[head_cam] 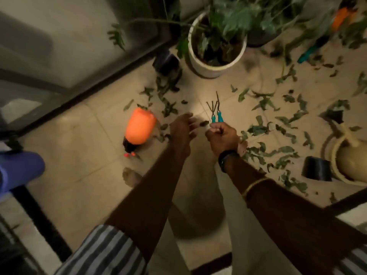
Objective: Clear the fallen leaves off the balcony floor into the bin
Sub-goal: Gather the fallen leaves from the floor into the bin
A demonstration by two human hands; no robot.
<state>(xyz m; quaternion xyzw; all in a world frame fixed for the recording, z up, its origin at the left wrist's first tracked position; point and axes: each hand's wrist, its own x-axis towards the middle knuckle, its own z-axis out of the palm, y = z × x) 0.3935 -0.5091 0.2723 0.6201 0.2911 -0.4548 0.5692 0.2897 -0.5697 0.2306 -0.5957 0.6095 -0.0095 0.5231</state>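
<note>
Taking the big plant pot (216, 54) as the anchor: sprayer bottle (140, 129) lying on the floor (79, 151) down-left of it, small dark pot (167, 63) just left, leaves (268, 104) scattered right and below, watering can (351, 157) far lower right.

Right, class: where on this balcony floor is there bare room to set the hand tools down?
Bare tiles lie left of the orange sprayer, bordered by the dark door track and blue roll. Right of the right hand, fallen leaves crowd the floor up to the white pot.
</note>
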